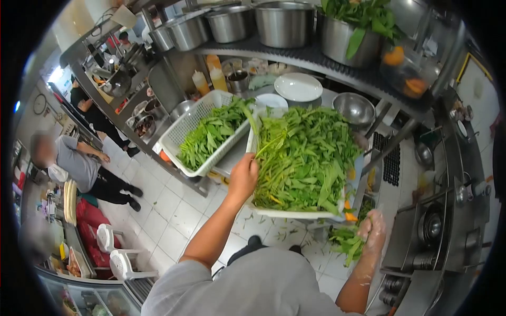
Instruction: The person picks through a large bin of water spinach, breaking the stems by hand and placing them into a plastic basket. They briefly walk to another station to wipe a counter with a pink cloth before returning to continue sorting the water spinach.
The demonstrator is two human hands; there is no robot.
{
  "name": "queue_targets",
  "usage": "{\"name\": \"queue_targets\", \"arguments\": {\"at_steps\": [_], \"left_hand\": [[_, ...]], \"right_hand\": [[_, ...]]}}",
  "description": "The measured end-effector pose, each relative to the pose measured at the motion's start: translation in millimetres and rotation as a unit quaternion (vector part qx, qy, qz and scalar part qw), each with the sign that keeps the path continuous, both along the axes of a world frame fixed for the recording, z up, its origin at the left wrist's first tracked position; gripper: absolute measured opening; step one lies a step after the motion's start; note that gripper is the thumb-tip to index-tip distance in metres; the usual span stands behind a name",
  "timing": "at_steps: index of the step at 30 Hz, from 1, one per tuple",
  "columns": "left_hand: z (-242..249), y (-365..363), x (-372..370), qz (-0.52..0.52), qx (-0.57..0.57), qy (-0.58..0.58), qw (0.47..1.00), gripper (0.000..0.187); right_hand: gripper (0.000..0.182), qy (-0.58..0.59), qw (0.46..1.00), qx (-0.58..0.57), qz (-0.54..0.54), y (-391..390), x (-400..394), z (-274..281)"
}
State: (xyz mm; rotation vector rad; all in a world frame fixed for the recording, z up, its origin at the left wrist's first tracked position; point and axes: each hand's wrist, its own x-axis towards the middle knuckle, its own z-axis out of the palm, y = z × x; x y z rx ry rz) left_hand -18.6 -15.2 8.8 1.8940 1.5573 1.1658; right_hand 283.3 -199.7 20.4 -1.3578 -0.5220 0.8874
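A large white tray (295, 213) in front of me is heaped with leafy greens (311, 158). My left hand (243, 176) is closed on a green stem at the tray's left side; the stem reaches up toward the white basket. That perforated basket (169, 138) stands left of the tray and holds more greens (213, 131). Low on the right, my right hand (373, 231), in a clear plastic glove, has its fingers curled beside a bunch of greens (348, 243) hanging below the tray's corner. It appears to hold this bunch.
Steel pots (284, 26) line the shelf above. A white plate (298, 87) and steel bowl (354, 109) sit behind the tray. On the left a person (79, 163) stands near white stools (124, 265). A stove counter (421, 231) runs along the right.
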Motion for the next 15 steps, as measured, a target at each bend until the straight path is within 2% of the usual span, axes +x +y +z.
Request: {"name": "queue_targets", "arguments": {"at_steps": [1,2,4,5,6,8,10,11,13,14,15], "left_hand": [[8.8,-1.6,-6.8,-0.006,-0.104,-0.127,0.986,0.018],[7.2,2.6,-13.3,-0.003,-0.101,-0.127,0.987,0.018],[3.3,7.5,-22.1,-0.089,-0.054,-0.196,0.975,0.018],[-0.3,6.5,-22.8,-0.107,-0.115,-0.286,0.945,0.018],[5.1,2.9,-21.2,-0.107,-0.122,-0.285,0.945,0.018],[12.3,-6.0,-17.7,-0.126,-0.217,-0.39,0.886,0.021],[10.8,-10.9,-12.3,-0.128,-0.235,-0.411,0.872,0.022],[7.3,-11.7,-10.0,-0.128,-0.248,-0.423,0.862,0.022],[4.5,-13.5,-5.8,-0.133,-0.27,-0.441,0.845,0.02],[3.3,-11.4,-3.6,-0.14,-0.272,-0.44,0.844,0.02],[2.9,-13.4,-2.4,-0.146,-0.275,-0.432,0.846,0.02]], "right_hand": [[0.029,0.0,1.0,0.008,0.002,3.5,-2.8,0.6],[0.028,0.004,1.0,-0.002,0.026,5.0,-6.5,0.7],[0.027,0.01,0.998,-0.021,0.052,6.0,-18.8,-0.1],[0.026,-0.008,0.998,-0.016,0.06,9.0,-27.4,-0.3],[0.025,-0.025,0.997,-0.009,0.067,12.1,-32.9,-0.4],[0.027,-0.026,0.995,0.006,0.1,12.8,-40.4,-3.2],[0.024,-0.19,0.97,0.031,0.146,21.5,-51.7,2.2],[0.024,-0.197,0.97,0.038,0.137,26.7,-54.6,9.4],[0.012,-0.319,0.918,0.079,0.224,32.1,-63.6,22.8],[0.012,-0.321,0.918,0.078,0.217,36.8,-67.8,28.5],[0.012,-0.368,0.897,0.097,0.225,43.4,-72.0,33.5]]}}
